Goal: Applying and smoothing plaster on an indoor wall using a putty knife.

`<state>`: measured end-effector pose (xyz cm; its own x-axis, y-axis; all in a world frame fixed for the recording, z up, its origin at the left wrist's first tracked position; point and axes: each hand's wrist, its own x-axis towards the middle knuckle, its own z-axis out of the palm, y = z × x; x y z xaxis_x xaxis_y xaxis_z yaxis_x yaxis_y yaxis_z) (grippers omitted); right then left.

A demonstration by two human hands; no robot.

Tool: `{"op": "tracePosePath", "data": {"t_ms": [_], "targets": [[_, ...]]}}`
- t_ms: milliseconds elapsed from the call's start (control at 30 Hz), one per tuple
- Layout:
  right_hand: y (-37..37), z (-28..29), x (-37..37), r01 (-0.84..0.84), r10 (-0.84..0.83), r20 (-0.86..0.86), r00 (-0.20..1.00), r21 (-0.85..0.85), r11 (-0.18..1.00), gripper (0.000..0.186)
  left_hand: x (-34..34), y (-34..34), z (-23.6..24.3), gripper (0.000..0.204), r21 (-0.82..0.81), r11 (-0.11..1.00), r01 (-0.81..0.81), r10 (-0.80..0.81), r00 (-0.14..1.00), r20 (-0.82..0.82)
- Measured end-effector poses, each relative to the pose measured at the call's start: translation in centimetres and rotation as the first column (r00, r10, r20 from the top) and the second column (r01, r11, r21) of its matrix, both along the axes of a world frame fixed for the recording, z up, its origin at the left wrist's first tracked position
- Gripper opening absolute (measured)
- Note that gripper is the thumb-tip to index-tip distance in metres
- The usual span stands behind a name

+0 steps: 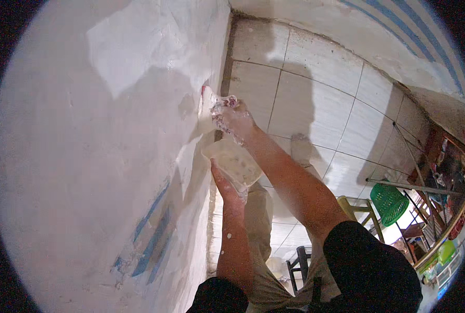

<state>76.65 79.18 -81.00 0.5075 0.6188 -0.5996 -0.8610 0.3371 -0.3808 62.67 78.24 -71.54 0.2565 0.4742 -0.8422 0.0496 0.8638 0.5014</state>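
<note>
My left hand [231, 192] grips a pale, see-through plastic tub [232, 163] from below and its near side. White paste coats the inside of the tub. Just beyond it, my right hand [236, 119] is closed round a flat scraper [206, 107] smeared white, with a bit of red at its far end. The scraper's blade is against or very close to the wall [112, 151] on my left; contact is hard to make out. White paste covers the fingers of my right hand, and spots of it dot my left forearm.
Pale floor tiles [321, 115] spread to the right of the wall. Blue stripes [151, 245] mark the wall low down. At the right stand a yellowish stool [360, 208], a green plastic basket [389, 202] and metal poles [415, 187]. A dark chair [300, 263] is near my legs.
</note>
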Motion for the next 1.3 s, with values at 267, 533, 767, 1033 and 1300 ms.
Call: {"op": "tracePosePath", "data": {"t_ms": [267, 533, 767, 1033, 1300], "targets": [[-0.5, 14.1, 1.6, -0.026, 0.058, 0.273, 0.960, -0.120, 0.992, 0.012, 0.6, 0.3, 0.6, 0.068, 0.003, 1.000, -0.025, 0.025, 1.000, -0.006], [-5.3, 3.7, 4.9, -0.034, -0.004, 0.107, 0.994, 0.353, 0.935, 0.032, 1.3, -0.5, 1.9, 0.069, 0.091, 0.995, 0.034, -0.038, 0.998, 0.050], [-3.3, -12.3, 0.8, 0.132, -0.123, -0.060, 0.991, 0.186, 0.974, 0.026, -0.4, -0.7, 0.7, 0.069, 0.080, 0.997, -0.022, 0.018, 0.999, 0.052], [5.6, 1.4, -0.1, 0.055, 0.344, 0.470, 0.813, -0.650, 0.758, 0.018, -2.3, 0.3, 0.5, 0.065, 0.090, 0.994, -0.061, 0.066, 0.996, -0.061], [-1.4, -6.6, -0.2, 0.181, -0.208, 0.082, 0.975, 0.258, 0.949, 0.014, -0.6, -0.7, 0.8, 0.069, 0.143, 0.988, -0.059, 0.061, 0.998, -0.008]]}}
